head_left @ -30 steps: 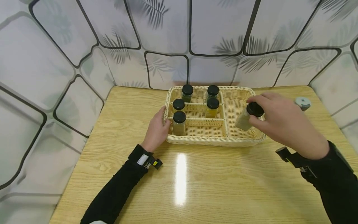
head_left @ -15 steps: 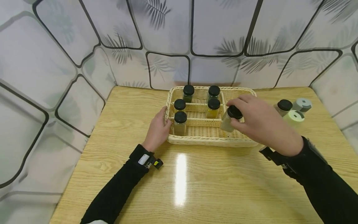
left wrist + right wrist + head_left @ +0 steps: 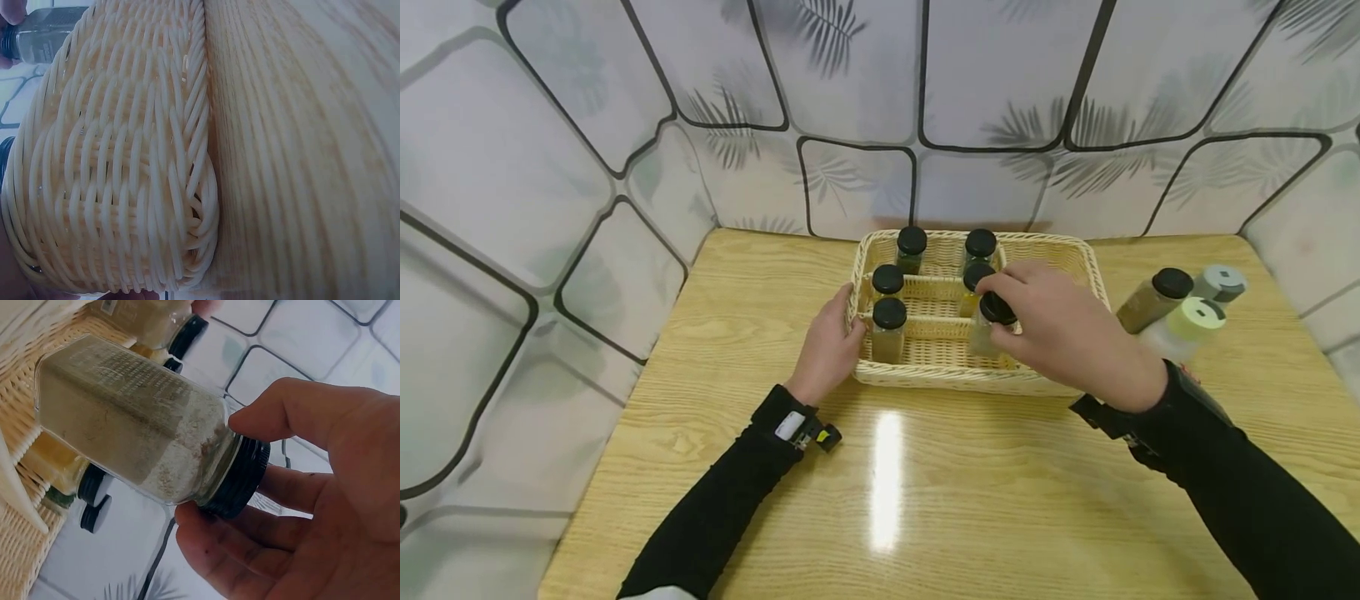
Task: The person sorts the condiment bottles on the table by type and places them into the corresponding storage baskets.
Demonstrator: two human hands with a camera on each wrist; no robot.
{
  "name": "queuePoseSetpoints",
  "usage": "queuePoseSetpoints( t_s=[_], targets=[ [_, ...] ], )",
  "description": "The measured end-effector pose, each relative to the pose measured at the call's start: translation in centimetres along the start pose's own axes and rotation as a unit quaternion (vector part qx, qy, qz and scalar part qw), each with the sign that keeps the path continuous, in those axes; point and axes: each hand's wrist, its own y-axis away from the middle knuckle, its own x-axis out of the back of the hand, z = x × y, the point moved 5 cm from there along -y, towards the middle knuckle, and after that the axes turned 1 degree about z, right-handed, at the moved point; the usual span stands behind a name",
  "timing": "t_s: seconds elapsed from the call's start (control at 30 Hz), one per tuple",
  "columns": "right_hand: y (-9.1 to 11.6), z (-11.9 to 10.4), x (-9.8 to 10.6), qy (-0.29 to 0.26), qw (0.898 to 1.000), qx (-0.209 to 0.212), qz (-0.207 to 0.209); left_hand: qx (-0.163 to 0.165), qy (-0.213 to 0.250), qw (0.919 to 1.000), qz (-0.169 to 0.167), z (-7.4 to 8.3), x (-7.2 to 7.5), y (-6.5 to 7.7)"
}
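My right hand (image 3: 1060,329) pinches a spice jar (image 3: 131,419) just below its black lid, thumb on one side and fingers on the other. Pale brownish powder fills much of the glass. In the head view this jar is at the right end of the front compartment of a wicker basket (image 3: 925,377). My left hand (image 3: 827,350) holds the basket's left end, its fingers partly hidden by the rim. At the left of that front compartment stands another powder jar (image 3: 888,337). Behind the held jar is a yellow spice jar (image 3: 967,302), partly covered by my right hand.
More black-lidded jars stand in the basket's middle and back rows, such as a green-filled jar (image 3: 911,254). On the table (image 3: 1000,500), right of the basket, are a brown spice jar (image 3: 1142,308), a yellow-green-capped bottle (image 3: 1195,317) and a grey-capped container (image 3: 1221,283).
My right hand has carried the spice jar leftward from the basket's right section to the front compartment, uncovering the containers on the right. My left hand stays on the basket's end.
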Motion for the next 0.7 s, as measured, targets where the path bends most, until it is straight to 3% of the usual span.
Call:
queuePoseSetpoints(
  t_s=[0.7],
  targets=[
    [-2.3,-0.9,-4.6,-0.029,0.998,0.038,-0.038,0.002,-0.009,1.0000,-0.001,0.1,0.0,0.1]
  ],
)
